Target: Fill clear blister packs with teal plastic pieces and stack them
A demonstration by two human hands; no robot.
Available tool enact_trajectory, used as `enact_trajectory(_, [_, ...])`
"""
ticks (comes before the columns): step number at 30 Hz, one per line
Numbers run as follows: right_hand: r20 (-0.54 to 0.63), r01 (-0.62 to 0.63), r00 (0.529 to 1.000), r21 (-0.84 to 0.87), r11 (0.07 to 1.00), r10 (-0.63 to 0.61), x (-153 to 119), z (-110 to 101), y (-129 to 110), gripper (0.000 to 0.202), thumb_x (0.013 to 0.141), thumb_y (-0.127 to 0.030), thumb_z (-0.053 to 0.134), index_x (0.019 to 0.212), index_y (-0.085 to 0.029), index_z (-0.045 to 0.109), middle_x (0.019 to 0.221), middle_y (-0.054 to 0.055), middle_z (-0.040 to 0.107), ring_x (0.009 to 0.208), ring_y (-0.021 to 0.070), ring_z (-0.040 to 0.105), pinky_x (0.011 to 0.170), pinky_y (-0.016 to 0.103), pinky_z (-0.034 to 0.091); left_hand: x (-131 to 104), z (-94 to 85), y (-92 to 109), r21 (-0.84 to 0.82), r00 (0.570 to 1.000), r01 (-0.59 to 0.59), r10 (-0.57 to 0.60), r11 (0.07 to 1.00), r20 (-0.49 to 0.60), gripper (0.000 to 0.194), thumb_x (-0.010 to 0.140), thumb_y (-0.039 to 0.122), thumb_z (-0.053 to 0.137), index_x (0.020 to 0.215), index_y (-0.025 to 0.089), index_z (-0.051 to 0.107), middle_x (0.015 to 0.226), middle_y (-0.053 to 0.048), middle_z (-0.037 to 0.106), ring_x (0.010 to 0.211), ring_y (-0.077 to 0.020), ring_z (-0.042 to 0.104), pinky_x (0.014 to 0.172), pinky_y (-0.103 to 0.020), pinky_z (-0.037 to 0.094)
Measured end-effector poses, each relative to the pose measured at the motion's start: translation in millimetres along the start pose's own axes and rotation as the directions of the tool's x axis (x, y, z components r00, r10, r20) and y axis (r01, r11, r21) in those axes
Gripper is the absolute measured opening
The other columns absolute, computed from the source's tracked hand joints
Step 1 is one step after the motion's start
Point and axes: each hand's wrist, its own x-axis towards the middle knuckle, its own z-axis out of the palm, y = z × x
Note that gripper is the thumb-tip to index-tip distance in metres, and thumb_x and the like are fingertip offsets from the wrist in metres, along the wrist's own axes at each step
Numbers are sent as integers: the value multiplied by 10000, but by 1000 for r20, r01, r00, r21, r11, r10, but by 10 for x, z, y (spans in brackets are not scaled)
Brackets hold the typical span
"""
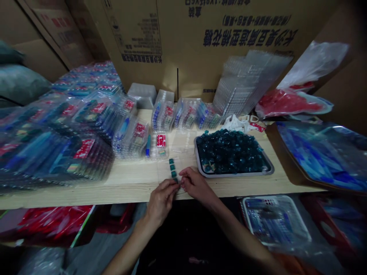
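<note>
A short column of dark green glossy cubes [172,167] lies in a clear plastic tray [163,170] near the table's front edge. My left hand [162,200] pinches at the lowest cube, thumb and forefinger pressed together. Close by on the right, my right hand [197,185] has its thumb and fingertips drawn together beside the same cube; whatever they hold is too small to make out. To the right of my hands stands a grey-rimmed tray [235,175] heaped with dark teal cubes [229,151]. Just beyond the column sits a filled clear tray with a red patterned packet [161,140] and a blue pen-like piece [148,146].
Stacks of filled clear trays [94,114] crowd the left side. Along the back are shorter stacks [186,114], nested empty trays [239,84] and a large carton [177,46]. A box of blue packets [323,152] stands right; a white basket [275,219] sits below.
</note>
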Motion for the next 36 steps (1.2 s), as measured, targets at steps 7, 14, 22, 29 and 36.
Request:
enact_trajectory(7, [-15, -68, 997, 62, 996, 69, 14, 61, 63, 139, 794, -175, 465, 892, -211, 557, 746, 2, 609, 613, 148, 588, 607, 289, 468, -234, 37, -97, 189, 983, -139, 158, 972, -89, 254, 918, 128, 560, 1109, 217, 701, 1018, -75, 741, 946, -170, 710, 833, -279, 604])
enact_trajectory(14, [5, -60, 998, 39, 997, 60, -16, 139, 120, 132, 826, -190, 460, 905, -214, 563, 789, 9, 615, 649, 150, 601, 607, 283, 466, -441, 66, -102, 302, 964, -210, 248, 930, -92, 380, 906, 93, 570, 1268, 195, 616, 1128, -108, 716, 1057, -202, 683, 912, -312, 588])
enact_trajectory(22, [15, 220, 971, -427, 877, -237, 294, 125, -220, 299, 856, -71, 392, 1061, -161, 591, 978, 93, 646, 906, 203, 614, 861, 353, 474, -560, 66, -104, 418, 973, -219, 227, 882, 30, 492, 921, 102, 522, 1409, 142, 467, 1187, -134, 680, 1113, -231, 634, 945, -379, 563])
enact_trajectory(29, [341, 468, 881, -730, 498, -328, 1051, 299, -421, 502, 781, -23, 475, 1270, -116, 539, 1270, 159, 552, 1219, 264, 447, 1000, 381, 397, -776, -306, -71, 520, 961, -244, 277, 819, 15, 425, 900, 50, 501, 1314, 137, 548, 1136, -130, 685, 1085, -208, 642, 935, -329, 536])
enact_trajectory(36, [360, 471, 880, -740, 480, -310, 407, 327, -318, 468, 834, -78, 481, 1298, -116, 526, 1316, 169, 530, 1207, 279, 466, 1028, 419, 387, -1023, -1174, -74, 573, 929, 17, 199, 820, -313, 436, 856, 136, 606, 1283, 221, 588, 1060, -83, 703, 939, -201, 677, 822, -291, 540])
